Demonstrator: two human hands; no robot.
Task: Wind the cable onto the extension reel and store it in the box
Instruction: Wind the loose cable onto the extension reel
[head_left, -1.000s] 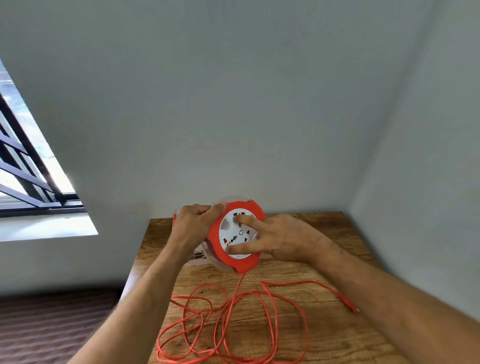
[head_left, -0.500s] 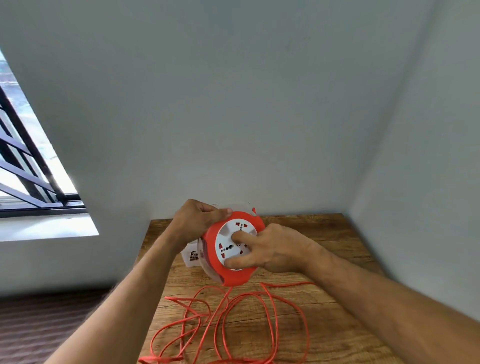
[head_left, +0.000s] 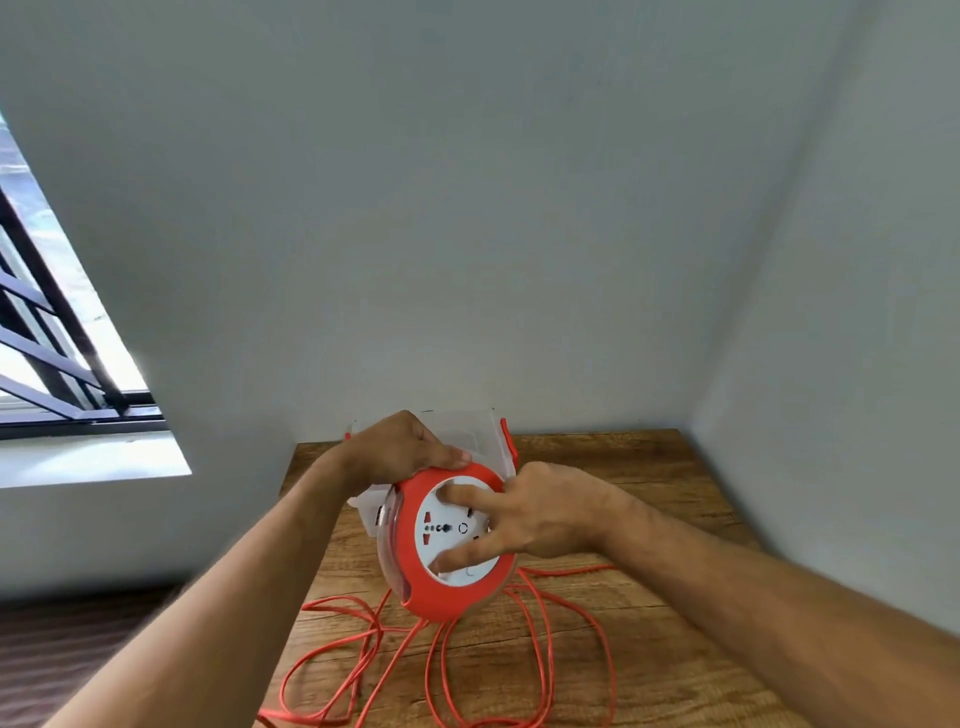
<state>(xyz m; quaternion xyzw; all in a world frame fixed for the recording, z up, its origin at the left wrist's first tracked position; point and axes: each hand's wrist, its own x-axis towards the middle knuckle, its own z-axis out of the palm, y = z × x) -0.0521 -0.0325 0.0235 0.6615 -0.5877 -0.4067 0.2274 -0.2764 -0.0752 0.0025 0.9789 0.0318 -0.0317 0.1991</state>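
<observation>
Nearest us, the orange cable (head_left: 519, 660) lies in loose loops on the wooden counter (head_left: 649, 499), running up to the 6 o'clock edge of the reel. We hold the extension reel (head_left: 451, 543) above the counter at mid-depth: an orange ring around a white socket face, tilted toward us. Our right hand (head_left: 540, 512) comes in from 3 o'clock with spread, straight fingers pressing the white face. Our left hand (head_left: 402, 447) grips the rim at 11 o'clock, fingers curled over it. Behind the reel, against the wall, stands the clear box (head_left: 483, 431) with orange clips.
</observation>
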